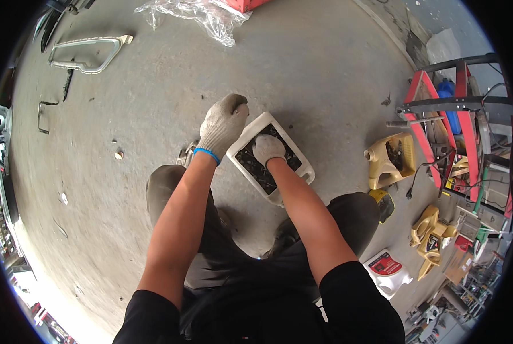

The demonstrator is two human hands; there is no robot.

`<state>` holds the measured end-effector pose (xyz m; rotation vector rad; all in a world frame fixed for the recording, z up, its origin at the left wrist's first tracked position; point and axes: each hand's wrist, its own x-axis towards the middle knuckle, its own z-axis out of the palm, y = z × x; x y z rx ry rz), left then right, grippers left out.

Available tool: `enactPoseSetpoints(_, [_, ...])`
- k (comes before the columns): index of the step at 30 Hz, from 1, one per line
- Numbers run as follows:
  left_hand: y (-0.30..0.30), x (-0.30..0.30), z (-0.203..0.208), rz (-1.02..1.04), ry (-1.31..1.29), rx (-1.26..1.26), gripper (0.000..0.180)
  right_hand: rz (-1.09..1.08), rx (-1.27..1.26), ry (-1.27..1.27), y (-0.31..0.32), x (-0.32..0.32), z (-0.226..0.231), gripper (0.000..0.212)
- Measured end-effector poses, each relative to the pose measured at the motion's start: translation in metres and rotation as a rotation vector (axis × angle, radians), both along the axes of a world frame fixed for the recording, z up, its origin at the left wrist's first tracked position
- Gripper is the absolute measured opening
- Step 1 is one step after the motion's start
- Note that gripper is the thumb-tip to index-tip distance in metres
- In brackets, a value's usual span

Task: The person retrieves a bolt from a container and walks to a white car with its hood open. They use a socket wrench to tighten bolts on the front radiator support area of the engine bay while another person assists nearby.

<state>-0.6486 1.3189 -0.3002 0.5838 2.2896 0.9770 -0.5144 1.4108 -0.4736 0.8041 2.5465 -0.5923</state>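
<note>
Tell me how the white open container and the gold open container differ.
The right hand is inside the white open container; neither hand touches the gold open container. The white one is pale, straight ahead; the gold one yellowish, off to the right. Both hold small dark pieces.

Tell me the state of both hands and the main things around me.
Left hand: gloved, fingers curled, grip unclear
Right hand: gloved, inside the white container, fingers hidden
White container: open-topped, holding dark bits
Gold jug: cut open, dark stuff inside
Plastic sheet: crumpled
Pale frame: lying on the floor
</note>
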Motion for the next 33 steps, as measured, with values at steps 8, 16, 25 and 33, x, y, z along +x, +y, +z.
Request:
enactPoseSetpoints(8, [0.001, -0.009, -0.005, 0.012, -0.022, 0.028, 0.041, 0.086, -0.130, -0.020, 0.045, 0.002, 0.077, 0.031])
enactPoseSetpoints(16, [0.010, 0.000, -0.015, -0.205, -0.010, -0.014, 0.043, -0.262, -0.371, 0.154, 0.084, 0.004, 0.169, 0.036])
enactPoseSetpoints(25, [0.022, 0.019, 0.007, -0.429, 0.128, -0.068, 0.043, -0.284, -0.550, 0.468, 0.068, -0.004, 0.161, 0.037])
enactPoseSetpoints(33, [0.024, 0.011, 0.006, -0.204, 0.102, -0.094, 0.047, -0.003, -0.249, 0.242, 0.062, 0.010, 0.099, 0.035])
